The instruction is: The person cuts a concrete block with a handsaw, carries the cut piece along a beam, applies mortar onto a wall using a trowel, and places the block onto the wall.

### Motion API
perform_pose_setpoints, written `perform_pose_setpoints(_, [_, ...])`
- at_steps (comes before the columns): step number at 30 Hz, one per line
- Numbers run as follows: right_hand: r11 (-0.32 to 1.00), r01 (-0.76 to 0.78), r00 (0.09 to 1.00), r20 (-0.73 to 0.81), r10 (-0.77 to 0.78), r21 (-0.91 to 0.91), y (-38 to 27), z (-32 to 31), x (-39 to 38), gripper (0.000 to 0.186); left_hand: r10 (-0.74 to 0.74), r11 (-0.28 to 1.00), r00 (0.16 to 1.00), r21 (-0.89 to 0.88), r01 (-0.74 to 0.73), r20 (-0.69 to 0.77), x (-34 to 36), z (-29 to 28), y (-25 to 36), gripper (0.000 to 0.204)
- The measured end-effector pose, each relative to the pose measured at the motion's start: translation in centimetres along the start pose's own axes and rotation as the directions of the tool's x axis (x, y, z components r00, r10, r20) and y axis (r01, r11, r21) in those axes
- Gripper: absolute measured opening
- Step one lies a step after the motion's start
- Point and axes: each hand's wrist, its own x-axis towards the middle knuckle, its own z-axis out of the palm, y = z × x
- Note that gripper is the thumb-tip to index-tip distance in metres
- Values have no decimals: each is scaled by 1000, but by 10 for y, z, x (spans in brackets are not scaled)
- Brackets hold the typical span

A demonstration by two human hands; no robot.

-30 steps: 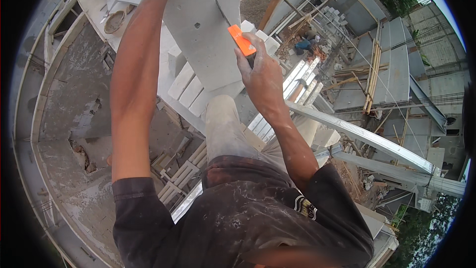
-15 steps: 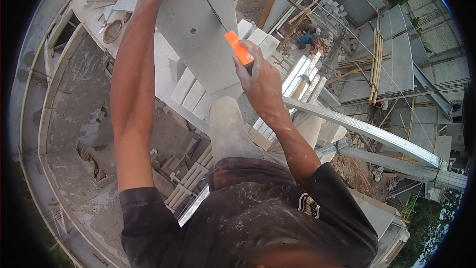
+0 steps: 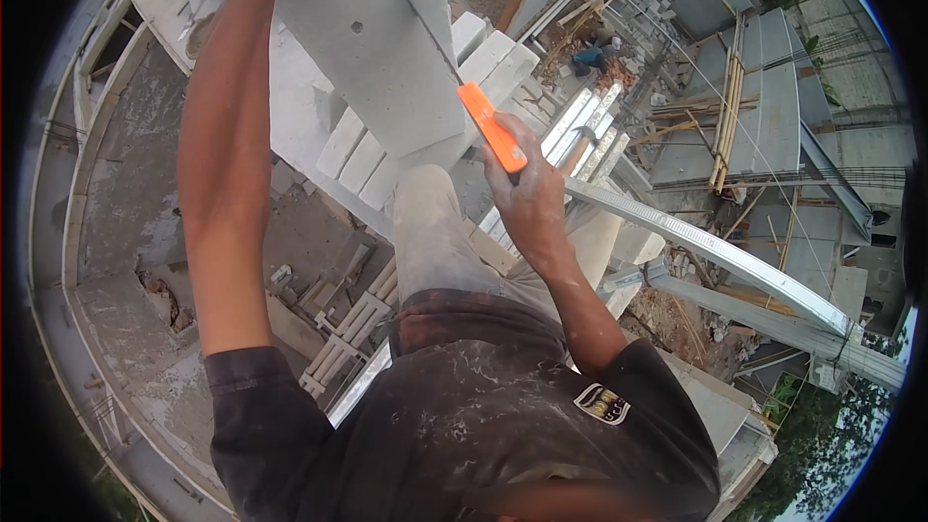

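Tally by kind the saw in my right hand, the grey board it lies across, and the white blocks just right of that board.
Orange-handled saw, held in the right hand: 1
Grey board: 1
White blocks just right of the board: 3
Total: 5
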Motion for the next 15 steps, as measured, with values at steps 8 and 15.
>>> perform_pose_setpoints(8, [994, 54, 998, 47, -49, -97, 11, -14, -58, 45, 37, 997, 999, -74, -37, -6, -4, 7, -29, 79])
perform_pose_setpoints(15, [993, -5, 1000, -6, 5, -120, -6, -35, -57, 46, 128, 991, 987, -44, -124, 98, -22, -15, 24, 76])
